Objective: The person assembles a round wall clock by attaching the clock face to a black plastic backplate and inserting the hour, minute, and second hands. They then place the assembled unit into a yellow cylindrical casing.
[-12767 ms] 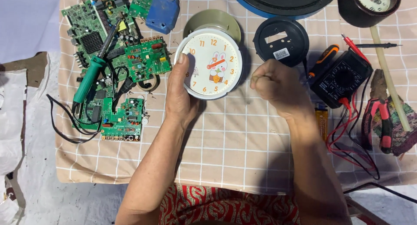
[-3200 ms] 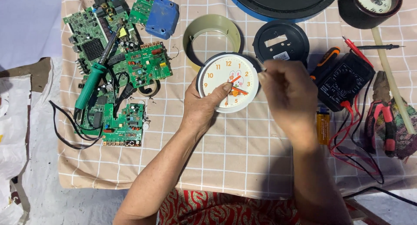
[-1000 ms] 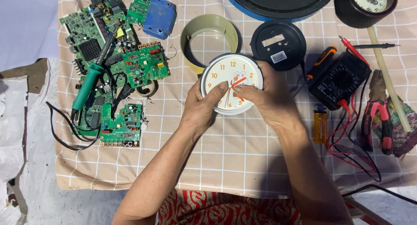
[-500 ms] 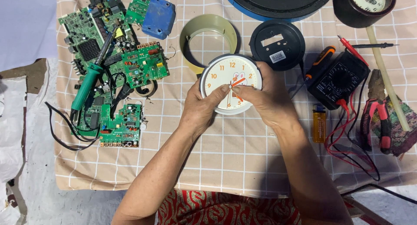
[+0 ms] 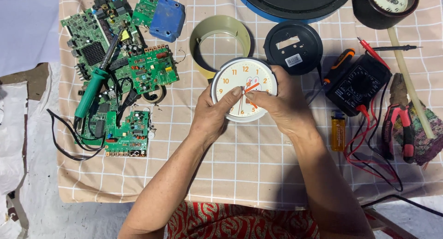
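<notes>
A small round clock face (image 5: 240, 77), white with orange numerals and orange hands, lies on the checked tablecloth (image 5: 240, 174). My left hand (image 5: 213, 114) grips its lower left rim, thumb lying across the dial. My right hand (image 5: 279, 105) covers the right side, its fingertips pinched at the centre where the orange hands meet. Behind the dial lie its olive plastic ring (image 5: 220, 40) and a black round back cover (image 5: 293, 46).
Several green circuit boards (image 5: 117, 77) and a green-handled soldering iron (image 5: 94, 89) lie at the left. A black multimeter (image 5: 357, 84) with red leads, an orange lighter (image 5: 338, 134), red pliers (image 5: 400, 133) and a second small clock (image 5: 385, 3) sit at the right.
The dial has shifted right from its spot beside the boards. My right hand came down from the rim onto the centre; over the last second both hands have stayed nearly still.
</notes>
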